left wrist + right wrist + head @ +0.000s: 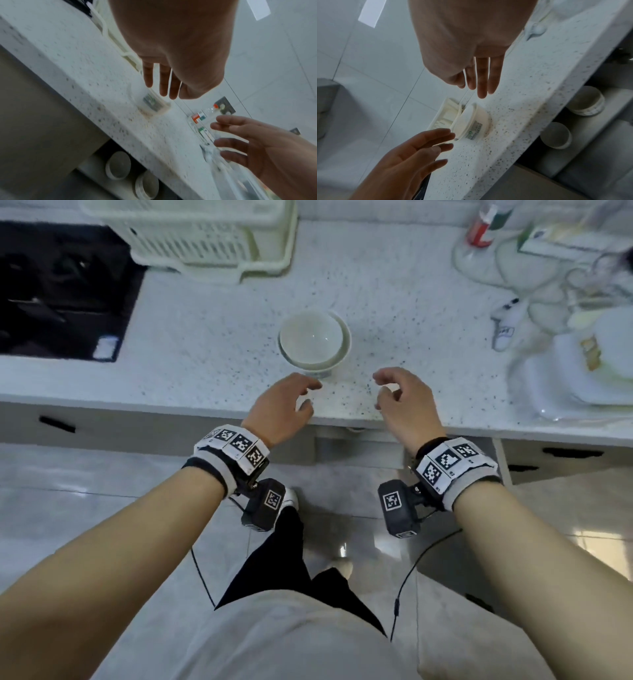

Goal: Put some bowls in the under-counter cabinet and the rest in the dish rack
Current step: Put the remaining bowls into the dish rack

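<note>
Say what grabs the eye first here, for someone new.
The stacked white bowls mid-counter, with the left hand and right hand hovering empty on either side near the counter's front edge. Next, the cream dish rack at the back, and more bowls in the cabinet below.

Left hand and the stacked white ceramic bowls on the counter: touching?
Apart. The right wrist view shows counter between the left hand fingertips and the stacked white ceramic bowls.
</note>
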`<state>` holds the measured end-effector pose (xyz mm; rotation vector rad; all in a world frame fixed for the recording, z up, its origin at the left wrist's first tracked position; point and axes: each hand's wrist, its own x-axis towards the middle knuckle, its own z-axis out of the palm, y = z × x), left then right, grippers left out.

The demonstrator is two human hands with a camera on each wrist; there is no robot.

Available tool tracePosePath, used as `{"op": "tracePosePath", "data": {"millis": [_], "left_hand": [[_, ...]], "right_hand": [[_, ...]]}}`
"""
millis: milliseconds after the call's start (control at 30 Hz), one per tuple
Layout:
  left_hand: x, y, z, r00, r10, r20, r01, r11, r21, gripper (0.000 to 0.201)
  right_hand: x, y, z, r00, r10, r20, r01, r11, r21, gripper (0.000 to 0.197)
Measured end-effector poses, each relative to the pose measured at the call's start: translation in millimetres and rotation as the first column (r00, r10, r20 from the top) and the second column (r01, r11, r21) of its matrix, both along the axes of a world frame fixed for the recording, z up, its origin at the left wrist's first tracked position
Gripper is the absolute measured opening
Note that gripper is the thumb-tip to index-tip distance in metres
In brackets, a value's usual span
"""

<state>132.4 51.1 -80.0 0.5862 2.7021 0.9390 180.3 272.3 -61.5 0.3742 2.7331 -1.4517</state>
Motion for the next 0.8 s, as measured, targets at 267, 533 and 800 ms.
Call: {"op": "tracePosePath", "data": {"millis": [267,533,800], "left_hand": [[-112.5,-46.7,6.9,0.984,0.178,0.023,-0.177,0.983,-0.041,0.030],[-189.5,-2.4,-3.8,0.994,0.049,-0.102,-0.072,0.970,-0.234,0.028],[-210.3,27.1,-26.2,0.994,-0.073,-0.076,0.039,0.925,-0.379,0.038]], "right_hand": [[-99.3,-31.5,4.7,0.996,0.025,0.082,-0.033,0.995,0.097,0.027],[-151.6,-41.6,-15.0,0.988,-0.005,0.156,-0.033,0.969,0.243,0.031],[-171.2,-21.8,-25.5,0.961,0.087,0.262,-0.181,0.915,0.362,0.044]]}}
